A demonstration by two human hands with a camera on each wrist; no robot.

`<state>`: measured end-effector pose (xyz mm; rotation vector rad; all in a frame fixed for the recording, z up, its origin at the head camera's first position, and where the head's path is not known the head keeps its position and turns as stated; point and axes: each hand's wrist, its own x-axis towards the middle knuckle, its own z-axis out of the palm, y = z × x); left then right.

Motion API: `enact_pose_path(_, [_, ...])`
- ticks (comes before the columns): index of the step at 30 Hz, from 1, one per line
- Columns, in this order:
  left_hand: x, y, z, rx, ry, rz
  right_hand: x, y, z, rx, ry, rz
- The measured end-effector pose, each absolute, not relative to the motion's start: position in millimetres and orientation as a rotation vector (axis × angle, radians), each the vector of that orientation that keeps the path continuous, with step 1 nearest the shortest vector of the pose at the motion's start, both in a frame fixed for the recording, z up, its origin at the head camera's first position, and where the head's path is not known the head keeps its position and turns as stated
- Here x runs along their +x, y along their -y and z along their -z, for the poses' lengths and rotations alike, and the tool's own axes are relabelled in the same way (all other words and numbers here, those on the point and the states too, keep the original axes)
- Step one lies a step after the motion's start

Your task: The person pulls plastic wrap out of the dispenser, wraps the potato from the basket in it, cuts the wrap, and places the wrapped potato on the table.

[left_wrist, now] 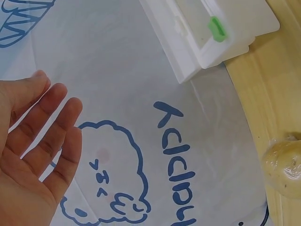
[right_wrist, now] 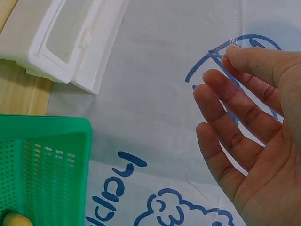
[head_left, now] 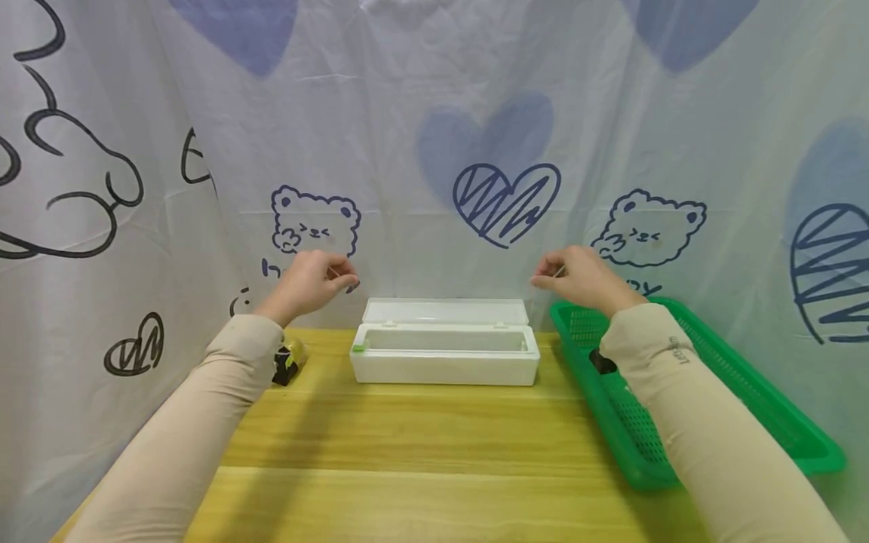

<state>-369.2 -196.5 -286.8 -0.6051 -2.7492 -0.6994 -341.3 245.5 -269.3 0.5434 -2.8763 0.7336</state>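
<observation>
Both hands are raised above the far side of the table, one on each side of the white lidded box (head_left: 444, 368). The right hand (head_left: 577, 275) pinches clear plastic wrap (right_wrist: 233, 43) between thumb and forefinger; fine creases fan out at the pinch, and its other fingers are spread. Opposite it, the left hand (head_left: 312, 280) brings thumb and forefinger together at the tips, with a pale sliver showing between them in the head view. The see-through wrap hardly shows between the hands. The box's lid (head_left: 444, 311) is tipped back, and a green slider (left_wrist: 217, 29) sits on its left end.
To the right stands a green perforated basket (head_left: 638, 467) with a dark item (head_left: 602, 362) and a yellow round item (right_wrist: 16, 220) inside. A film-wrapped yellow round item (left_wrist: 284, 167) sits at the table's left. A printed cloth (head_left: 407, 249) hangs close behind the box.
</observation>
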Motion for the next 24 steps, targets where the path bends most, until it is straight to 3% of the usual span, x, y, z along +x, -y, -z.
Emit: enact_pose_path(24, [-363.8, 193.2, 258.0, -0.596, 2.699, 0.683, -338.5, -247.0, 246.2, 0.517, 2.850, -0.699])
